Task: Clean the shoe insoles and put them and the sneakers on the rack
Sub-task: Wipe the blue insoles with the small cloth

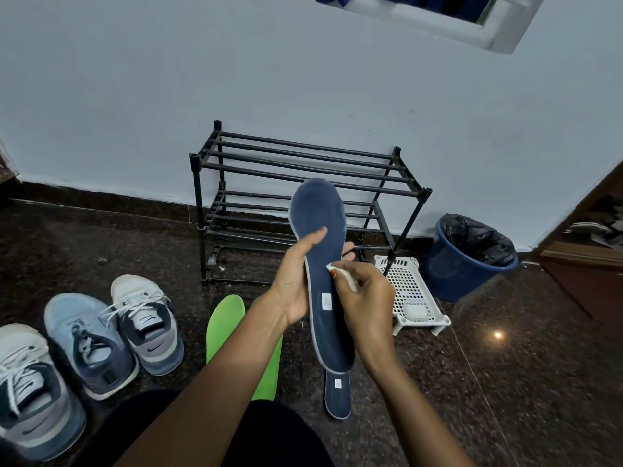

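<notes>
Black rack (303, 147) stands beyond the grip, dark floor (472, 358) between. Sneakers (145, 326) lie to its left, white tray (406, 281) to its right. Left hand (295, 286) clasps navy insole (318, 210); right hand (367, 299) pinches white wipe (348, 277) on its edge.

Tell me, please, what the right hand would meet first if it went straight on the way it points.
Probably the navy insole gripped by the left hand: the right hand pinches a white wipe against it.
</notes>
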{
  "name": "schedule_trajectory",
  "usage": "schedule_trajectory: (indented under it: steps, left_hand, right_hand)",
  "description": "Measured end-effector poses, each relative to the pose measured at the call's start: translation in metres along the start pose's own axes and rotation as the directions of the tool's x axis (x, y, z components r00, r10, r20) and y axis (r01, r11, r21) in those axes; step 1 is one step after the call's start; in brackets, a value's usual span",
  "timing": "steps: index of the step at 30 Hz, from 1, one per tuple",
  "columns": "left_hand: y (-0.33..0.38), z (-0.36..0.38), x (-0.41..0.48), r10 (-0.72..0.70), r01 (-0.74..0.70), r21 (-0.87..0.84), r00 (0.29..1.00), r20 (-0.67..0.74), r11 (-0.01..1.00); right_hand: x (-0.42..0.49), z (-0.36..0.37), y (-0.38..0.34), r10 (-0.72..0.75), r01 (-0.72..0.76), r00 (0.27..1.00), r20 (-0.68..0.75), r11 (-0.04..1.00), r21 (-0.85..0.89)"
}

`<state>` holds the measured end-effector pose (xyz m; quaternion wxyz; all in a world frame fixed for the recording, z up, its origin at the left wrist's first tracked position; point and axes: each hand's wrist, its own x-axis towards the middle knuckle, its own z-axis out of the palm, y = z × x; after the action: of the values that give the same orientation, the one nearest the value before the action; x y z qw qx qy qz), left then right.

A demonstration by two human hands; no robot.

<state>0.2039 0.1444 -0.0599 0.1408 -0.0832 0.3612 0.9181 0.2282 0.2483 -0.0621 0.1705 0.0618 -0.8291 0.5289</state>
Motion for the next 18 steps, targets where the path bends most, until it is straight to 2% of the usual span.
schedule_trajectory:
  steps: [2,7,12,15,18]
  left_hand:
    - [-0.002,0.0,0.0,-0.04,0.04,0.02,0.999,0.005,0.999]
    - [-0.006,-0.008,0.005,-0.036,0.036,-0.04,0.999,0.005,0.999]
    - [-0.01,-0.006,0.003,-0.008,0.011,0.077,0.999,-0.041,0.997]
    - [-0.01,-0.006,0.003,0.021,-0.014,0.083,0.997,-0.081,0.996]
    - [-0.008,-0.008,0.003,0.03,-0.027,0.03,0.994,-0.106,0.999]
  right_hand:
    - [0.0,0.001,-0.002,-0.006,0.006,1.0,0.01,1.0,-0.022]
    - [-0.012,0.002,0.003,-0.207,0.221,0.975,0.077,0.911,-0.349]
    - [0.012,-0.001,0.007,-0.235,0.238,0.971,0.053,0.907,-0.347]
    - [0.024,0.001,0.007,-0.223,0.226,0.974,0.047,0.914,-0.338]
    - [0.01,0.006,0.006,-0.246,0.271,0.962,0.117,0.908,-0.321]
